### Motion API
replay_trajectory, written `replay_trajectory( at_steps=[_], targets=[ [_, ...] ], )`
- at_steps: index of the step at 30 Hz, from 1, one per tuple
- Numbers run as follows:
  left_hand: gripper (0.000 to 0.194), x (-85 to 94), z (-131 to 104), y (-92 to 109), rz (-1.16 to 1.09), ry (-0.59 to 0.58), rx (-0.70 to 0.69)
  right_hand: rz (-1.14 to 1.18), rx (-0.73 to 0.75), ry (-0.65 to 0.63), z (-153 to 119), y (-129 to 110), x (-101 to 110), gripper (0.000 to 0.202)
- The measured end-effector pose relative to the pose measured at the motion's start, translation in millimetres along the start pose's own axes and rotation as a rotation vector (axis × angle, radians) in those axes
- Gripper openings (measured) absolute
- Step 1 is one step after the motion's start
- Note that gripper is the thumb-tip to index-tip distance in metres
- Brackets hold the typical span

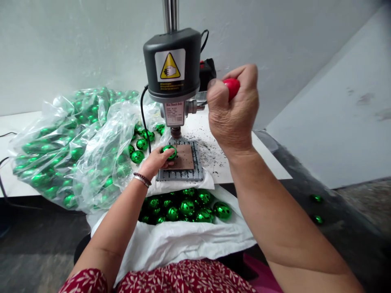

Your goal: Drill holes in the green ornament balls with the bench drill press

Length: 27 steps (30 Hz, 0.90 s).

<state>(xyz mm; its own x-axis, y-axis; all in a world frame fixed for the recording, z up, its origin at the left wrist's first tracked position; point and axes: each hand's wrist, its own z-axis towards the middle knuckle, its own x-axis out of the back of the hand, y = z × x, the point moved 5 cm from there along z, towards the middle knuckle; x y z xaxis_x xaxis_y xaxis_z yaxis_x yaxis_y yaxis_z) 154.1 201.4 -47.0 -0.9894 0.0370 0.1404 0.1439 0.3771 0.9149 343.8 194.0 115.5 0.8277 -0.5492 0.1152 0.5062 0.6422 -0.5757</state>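
Fingers of my left hand (157, 161) are closed around a shiny green ball (170, 151), held over a brown board (185, 158) on the grey base plate (183, 176) of a small bench drill (171, 61). The drill's chuck (176, 132) sits just above the ball; whether the bit touches it, I cannot tell. Up at the right side of the drill, my right hand (233, 110) is wrapped round the red knob (232, 88) of its lever.
A clear plastic bag (76, 150) full of green balls lies at the left, with several loose balls (141, 144) by its mouth. Below the table edge, a white sack (183, 240) holds more balls. Dark shavings litter the white table (259, 162). Two balls (317, 219) lie on the floor.
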Motion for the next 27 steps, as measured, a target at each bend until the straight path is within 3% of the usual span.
replay_trajectory(
  at_steps=[5, 11, 17, 23, 27],
  targets=[
    [0.021, -1.5, 4.1, -1.1, 0.089, 0.053, -0.092, -0.055, -0.084, -0.032, 12.7, -9.7, 1.1, 0.022],
    [0.029, -4.4, 7.8, -2.7, 0.115, 0.07, -0.094, -0.166, -0.292, -0.084, 38.2, -18.5, -2.0, 0.035],
    [0.047, -7.2, 9.3, -1.8, 0.261, 0.087, -0.113, -0.14, -0.301, -0.081, 42.2, -18.8, -3.7, 0.036],
    [0.049, -13.3, 8.4, 8.2, 0.577, 0.167, -0.42, -0.142, -0.303, -0.093, 39.7, -19.9, -3.7, 0.036],
    [0.053, -16.7, 6.9, 5.3, 0.589, 0.164, -0.442, -0.126, -0.309, -0.089, 38.0, -19.8, -2.9, 0.037]
  ],
)
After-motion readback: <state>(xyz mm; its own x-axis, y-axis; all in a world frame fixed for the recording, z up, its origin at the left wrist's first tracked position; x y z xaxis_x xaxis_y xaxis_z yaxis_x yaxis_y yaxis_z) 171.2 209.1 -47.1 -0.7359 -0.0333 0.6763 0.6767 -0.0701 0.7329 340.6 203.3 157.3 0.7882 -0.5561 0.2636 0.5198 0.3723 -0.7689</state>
